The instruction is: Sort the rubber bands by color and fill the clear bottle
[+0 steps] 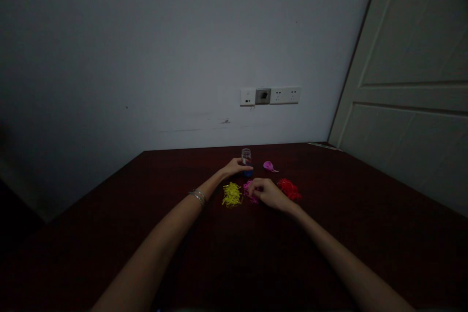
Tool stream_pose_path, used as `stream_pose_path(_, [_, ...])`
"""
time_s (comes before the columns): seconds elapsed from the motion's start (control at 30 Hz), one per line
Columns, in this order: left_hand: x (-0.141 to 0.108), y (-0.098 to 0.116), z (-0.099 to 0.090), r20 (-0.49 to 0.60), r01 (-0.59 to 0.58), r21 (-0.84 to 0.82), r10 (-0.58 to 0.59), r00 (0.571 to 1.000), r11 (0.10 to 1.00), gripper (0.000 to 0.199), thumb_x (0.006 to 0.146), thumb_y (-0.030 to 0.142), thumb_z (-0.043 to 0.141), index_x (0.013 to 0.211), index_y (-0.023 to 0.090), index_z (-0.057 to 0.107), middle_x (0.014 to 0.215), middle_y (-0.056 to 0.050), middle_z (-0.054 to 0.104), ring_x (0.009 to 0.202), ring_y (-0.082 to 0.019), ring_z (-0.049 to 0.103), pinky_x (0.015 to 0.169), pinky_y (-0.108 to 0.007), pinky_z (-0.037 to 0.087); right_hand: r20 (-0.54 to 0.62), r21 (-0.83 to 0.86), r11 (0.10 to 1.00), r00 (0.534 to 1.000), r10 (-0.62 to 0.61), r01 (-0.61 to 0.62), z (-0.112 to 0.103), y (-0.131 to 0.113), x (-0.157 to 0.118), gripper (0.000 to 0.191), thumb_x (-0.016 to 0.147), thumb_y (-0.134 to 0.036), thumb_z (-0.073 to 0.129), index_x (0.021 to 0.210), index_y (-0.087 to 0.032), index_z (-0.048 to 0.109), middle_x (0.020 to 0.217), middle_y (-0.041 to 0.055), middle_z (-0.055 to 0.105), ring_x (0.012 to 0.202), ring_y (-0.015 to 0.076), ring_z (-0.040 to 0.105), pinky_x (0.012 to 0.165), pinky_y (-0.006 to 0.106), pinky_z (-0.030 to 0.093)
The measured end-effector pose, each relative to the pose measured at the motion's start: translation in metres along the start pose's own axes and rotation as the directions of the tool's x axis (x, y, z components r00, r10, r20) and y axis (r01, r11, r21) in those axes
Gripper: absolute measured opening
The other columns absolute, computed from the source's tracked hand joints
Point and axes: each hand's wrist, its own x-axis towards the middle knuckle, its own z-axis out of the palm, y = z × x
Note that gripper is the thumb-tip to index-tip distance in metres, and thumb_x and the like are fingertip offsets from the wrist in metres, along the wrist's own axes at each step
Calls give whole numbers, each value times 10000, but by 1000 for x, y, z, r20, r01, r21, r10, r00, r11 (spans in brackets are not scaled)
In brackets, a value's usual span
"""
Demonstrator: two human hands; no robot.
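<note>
My left hand (237,167) is closed around a small clear jar (246,154) that stands upright on the table, its open mouth facing up. Something blue shows in the jar's lower part. My right hand (266,192) has its fingers bent and pinched down at a small pile of pink strands (247,187), which it partly covers. Left of that pile lies a heap of yellow strands (231,195). A heap of red strands (289,189) sits just beyond my right wrist. Behind my right hand is a pink lid-like piece (268,165) with a thin loop.
The dark red-brown table (234,263) runs back to a pale wall (175,48). A row of sockets and switches (270,96) is set in the wall. A panelled door (413,97) stands along the right side.
</note>
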Motion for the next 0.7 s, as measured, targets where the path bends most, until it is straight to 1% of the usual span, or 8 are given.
stream_pose_path(0.17, [4,-4,-1,0,-9,21,9,1000,1000,386,523,280,779,846,101,670,803,-66,637,726,-140,563,708,-269,441,3,12,1000,1000,17,-17,0,-2,0,204,694,-74,464,623,-158,637,706,36,614,703,143,583,670,250,455])
stream_pose_path(0.33, [2,0,-2,-8,4,52,-4,1000,999,365,533,268,776,838,96,670,799,-65,640,737,-145,563,726,-278,440,1,29,1000,1000,1,-1,1,1,1,199,699,-82,467,619,-154,635,723,40,615,715,144,585,683,256,456])
stream_pose_path(0.53, [0,4,-6,-16,18,85,-17,1000,996,384,526,264,779,848,93,662,769,-48,626,718,-142,555,719,-280,434,20,-24,1000,1000,10,-9,2,1,2,214,691,-54,462,631,-151,643,723,34,617,716,135,577,666,238,445])
stream_pose_path(0.6, [1,4,-7,-17,26,96,-24,1000,995,401,521,265,780,860,88,658,765,-47,622,710,-138,551,711,-277,432,26,-32,999,1000,15,-14,3,0,1,207,705,-68,469,662,-150,655,750,36,624,711,131,573,657,233,442])
stream_pose_path(0.7, [0,3,-9,-22,44,102,-42,999,994,424,515,263,783,878,88,653,758,-46,618,701,-136,550,702,-278,433,35,-25,999,999,34,-33,6,-1,3,171,731,-131,507,770,-151,672,796,40,637,694,127,565,639,231,442])
